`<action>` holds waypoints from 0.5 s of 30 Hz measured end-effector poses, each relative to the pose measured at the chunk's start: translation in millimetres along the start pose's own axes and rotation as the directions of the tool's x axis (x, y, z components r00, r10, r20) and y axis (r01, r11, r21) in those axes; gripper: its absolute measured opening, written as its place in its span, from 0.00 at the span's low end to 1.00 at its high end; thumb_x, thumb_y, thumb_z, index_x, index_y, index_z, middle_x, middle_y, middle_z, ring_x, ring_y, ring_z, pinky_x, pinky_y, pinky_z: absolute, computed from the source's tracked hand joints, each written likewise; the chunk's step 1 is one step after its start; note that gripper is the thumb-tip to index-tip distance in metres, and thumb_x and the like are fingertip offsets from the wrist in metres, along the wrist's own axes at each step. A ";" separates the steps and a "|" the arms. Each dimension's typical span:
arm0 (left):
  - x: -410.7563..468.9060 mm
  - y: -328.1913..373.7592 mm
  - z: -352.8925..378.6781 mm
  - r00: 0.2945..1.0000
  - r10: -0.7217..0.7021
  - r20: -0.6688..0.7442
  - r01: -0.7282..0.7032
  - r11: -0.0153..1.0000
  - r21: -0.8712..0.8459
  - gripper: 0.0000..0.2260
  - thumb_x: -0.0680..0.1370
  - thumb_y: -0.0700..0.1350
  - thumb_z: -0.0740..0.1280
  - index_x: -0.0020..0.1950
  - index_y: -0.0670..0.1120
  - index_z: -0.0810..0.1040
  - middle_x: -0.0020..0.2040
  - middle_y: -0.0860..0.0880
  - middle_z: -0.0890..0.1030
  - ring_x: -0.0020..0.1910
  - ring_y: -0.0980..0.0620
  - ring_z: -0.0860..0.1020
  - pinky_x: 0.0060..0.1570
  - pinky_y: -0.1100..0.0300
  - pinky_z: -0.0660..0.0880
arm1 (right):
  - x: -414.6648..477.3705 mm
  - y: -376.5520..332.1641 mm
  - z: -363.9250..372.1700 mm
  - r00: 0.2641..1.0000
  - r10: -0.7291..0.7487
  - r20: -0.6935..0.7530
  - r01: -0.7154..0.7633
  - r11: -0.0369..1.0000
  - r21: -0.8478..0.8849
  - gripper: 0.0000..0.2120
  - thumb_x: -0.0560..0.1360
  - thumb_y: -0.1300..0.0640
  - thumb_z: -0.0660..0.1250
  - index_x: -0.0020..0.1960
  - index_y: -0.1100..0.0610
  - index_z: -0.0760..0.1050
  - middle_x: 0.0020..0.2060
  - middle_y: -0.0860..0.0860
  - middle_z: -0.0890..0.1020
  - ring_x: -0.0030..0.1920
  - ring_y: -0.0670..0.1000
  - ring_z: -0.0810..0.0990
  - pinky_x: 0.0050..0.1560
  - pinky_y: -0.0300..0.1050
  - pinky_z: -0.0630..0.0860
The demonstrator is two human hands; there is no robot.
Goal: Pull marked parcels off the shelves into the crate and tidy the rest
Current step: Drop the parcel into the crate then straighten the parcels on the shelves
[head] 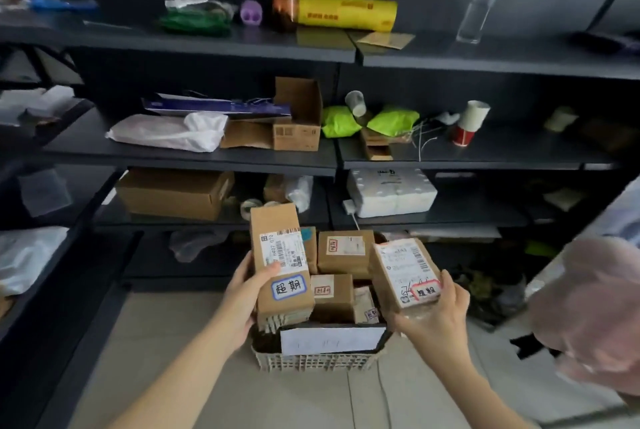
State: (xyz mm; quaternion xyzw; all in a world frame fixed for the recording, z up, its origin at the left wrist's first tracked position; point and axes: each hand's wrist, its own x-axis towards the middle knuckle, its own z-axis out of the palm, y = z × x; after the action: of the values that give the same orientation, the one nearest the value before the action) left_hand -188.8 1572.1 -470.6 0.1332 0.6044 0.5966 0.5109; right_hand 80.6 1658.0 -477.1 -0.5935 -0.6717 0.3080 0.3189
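The left hand (244, 293) grips a tall brown parcel (280, 255), thumb over its label. The right hand (433, 314) holds a flatter parcel (403, 272), fingers curled beneath it and thumb on its red-edged sticker. Both parcels hang just above the crate (311, 362), which stands below the fingers, already crowded with stickered boxes (341, 252). Best lower one at a time. The only gap seems to lie under the left fingers, so lay the tall parcel flat there, sticker up, before releasing.
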 end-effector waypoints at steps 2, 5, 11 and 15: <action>39.7 -0.8 7.5 1.000 -0.028 0.012 0.027 0.999 0.031 0.27 0.72 0.47 0.72 0.69 0.59 0.69 0.52 0.52 0.84 0.50 0.49 0.83 0.54 0.46 0.77 | 28.8 16.5 15.0 0.999 0.048 -0.014 -0.048 0.998 -0.036 0.57 0.59 0.56 0.81 0.76 0.59 0.48 0.66 0.54 0.58 0.67 0.53 0.62 0.63 0.47 0.66; 88.6 -8.2 13.7 0.998 -0.061 -0.001 0.061 0.996 0.065 0.28 0.72 0.46 0.72 0.70 0.59 0.67 0.51 0.53 0.84 0.48 0.50 0.83 0.50 0.48 0.78 | 61.8 41.0 38.3 0.994 0.113 -0.010 -0.114 0.992 -0.059 0.57 0.59 0.55 0.81 0.76 0.59 0.48 0.67 0.54 0.58 0.67 0.55 0.62 0.65 0.49 0.66; 158.3 -47.4 19.1 0.991 -0.114 -0.068 0.121 0.986 0.114 0.27 0.73 0.46 0.71 0.70 0.57 0.68 0.53 0.51 0.84 0.49 0.49 0.83 0.46 0.52 0.78 | 102.7 104.1 92.7 0.977 0.194 0.090 -0.185 0.978 -0.097 0.53 0.60 0.58 0.80 0.75 0.51 0.52 0.62 0.52 0.59 0.57 0.48 0.63 0.58 0.43 0.67; 194.8 -75.0 23.0 0.986 -0.138 -0.096 0.150 0.981 0.126 0.28 0.72 0.46 0.71 0.70 0.57 0.68 0.54 0.51 0.83 0.49 0.50 0.83 0.44 0.54 0.78 | 126.5 156.1 138.9 0.949 0.253 0.190 -0.227 0.962 -0.151 0.47 0.60 0.59 0.79 0.73 0.53 0.59 0.60 0.55 0.60 0.58 0.53 0.66 0.61 0.50 0.71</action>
State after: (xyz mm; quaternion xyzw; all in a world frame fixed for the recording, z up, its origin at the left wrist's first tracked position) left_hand -223.5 1716.7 -618.9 0.0967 0.6724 0.5217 0.5162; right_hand 52.4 1795.4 -677.1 -0.6545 -0.6422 0.3615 0.1688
